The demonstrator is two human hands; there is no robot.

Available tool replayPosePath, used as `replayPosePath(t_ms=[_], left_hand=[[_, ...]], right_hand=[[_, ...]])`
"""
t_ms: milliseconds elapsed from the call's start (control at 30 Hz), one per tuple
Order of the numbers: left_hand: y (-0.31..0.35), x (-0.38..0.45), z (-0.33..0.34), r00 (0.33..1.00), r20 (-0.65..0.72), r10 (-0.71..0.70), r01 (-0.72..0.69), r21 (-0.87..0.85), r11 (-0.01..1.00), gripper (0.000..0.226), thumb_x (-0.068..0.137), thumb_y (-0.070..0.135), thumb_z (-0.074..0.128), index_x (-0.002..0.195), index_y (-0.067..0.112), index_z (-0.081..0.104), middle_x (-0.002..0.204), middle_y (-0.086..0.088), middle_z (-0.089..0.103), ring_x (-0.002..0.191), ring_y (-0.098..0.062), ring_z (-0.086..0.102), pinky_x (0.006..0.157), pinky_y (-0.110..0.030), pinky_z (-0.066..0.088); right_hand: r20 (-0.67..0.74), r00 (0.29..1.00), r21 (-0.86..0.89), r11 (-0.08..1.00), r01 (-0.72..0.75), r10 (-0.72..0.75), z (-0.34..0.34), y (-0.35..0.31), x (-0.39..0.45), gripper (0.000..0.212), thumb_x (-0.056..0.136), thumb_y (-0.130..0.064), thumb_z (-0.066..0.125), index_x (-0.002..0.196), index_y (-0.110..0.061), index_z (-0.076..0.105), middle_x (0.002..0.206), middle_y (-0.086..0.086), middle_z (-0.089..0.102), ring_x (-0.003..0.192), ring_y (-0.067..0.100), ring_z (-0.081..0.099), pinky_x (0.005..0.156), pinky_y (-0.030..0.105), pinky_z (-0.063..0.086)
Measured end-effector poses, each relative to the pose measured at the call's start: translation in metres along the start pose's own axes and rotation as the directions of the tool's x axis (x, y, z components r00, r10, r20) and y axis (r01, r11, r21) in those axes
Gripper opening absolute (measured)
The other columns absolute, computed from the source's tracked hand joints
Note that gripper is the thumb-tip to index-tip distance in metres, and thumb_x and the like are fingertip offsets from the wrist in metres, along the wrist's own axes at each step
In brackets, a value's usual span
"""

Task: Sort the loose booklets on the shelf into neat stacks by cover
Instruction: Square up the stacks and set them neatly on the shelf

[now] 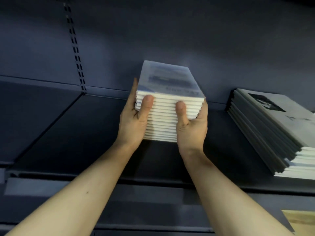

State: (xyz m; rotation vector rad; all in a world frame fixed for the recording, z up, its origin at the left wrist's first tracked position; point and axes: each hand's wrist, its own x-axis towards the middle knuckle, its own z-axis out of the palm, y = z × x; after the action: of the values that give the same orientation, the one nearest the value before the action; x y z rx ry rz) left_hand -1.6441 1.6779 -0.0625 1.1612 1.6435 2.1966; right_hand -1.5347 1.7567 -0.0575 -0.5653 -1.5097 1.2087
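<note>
Head view: left hand (134,120), right hand (190,123) clamp white stack (163,116), thumbs on front edge. Set flat on shelf (68,133), left of grey stack (272,126); square edges before release.

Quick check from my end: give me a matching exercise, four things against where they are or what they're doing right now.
Things:
1. left hand
2. right hand
3. white stack
4. grey-cover stack

States:
A. lies on the shelf at the far right, untouched
B. grips the stack's right side
C. held between both hands
D. grips the stack's left side

Pairs: 1-D, 2-B, 3-C, 4-A
</note>
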Motion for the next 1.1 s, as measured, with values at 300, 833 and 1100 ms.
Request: replayPosePath(t_ms=[300, 833, 1100], left_hand=[[-0.006, -0.017, -0.027, 0.953, 0.246, -0.18, 0.084, 0.355, 0.931, 0.095, 0.069, 0.008, 0.087, 0.147, 0.03, 0.037, 0.118, 0.037, 0.058, 0.112, 0.011, 0.056, 0.097, -0.011, 0.044], [-0.002, -0.025, -0.028, 0.966, 0.196, -0.169, 0.031, 0.559, 0.828, 0.09, 0.077, 0.016, 0.081, 0.15, 0.023, 0.028, 0.13, 0.014, 0.058, 0.117, 0.0, 0.053, 0.1, -0.015, 0.039], [0.003, -0.026, -0.024, 0.965, 0.186, -0.188, 0.041, 0.599, 0.8, 0.086, 0.079, 0.016, 0.08, 0.149, 0.019, 0.03, 0.13, 0.011, 0.057, 0.119, -0.002, 0.051, 0.101, -0.016, 0.038]], right_hand=[[0.337, 0.925, -0.327, 0.943, -0.061, 0.177, -0.037, 0.008, -0.004, 0.102, 0.061, -0.005, 0.092, 0.143, -0.024, 0.036, 0.109, -0.026, 0.062, 0.099, -0.021, 0.055, 0.077, -0.001, 0.043], [0.283, 0.942, -0.489, 0.872, -0.021, 0.181, -0.035, 0.011, -0.011, 0.087, 0.072, -0.013, 0.087, 0.141, -0.019, 0.034, 0.103, -0.027, 0.053, 0.091, -0.018, 0.051, 0.081, -0.001, 0.043], [0.243, 0.951, -0.492, 0.869, -0.048, 0.19, -0.037, 0.017, -0.008, 0.078, 0.071, -0.01, 0.087, 0.132, -0.021, 0.039, 0.1, -0.027, 0.054, 0.087, -0.022, 0.05, 0.078, 0.0, 0.043]])
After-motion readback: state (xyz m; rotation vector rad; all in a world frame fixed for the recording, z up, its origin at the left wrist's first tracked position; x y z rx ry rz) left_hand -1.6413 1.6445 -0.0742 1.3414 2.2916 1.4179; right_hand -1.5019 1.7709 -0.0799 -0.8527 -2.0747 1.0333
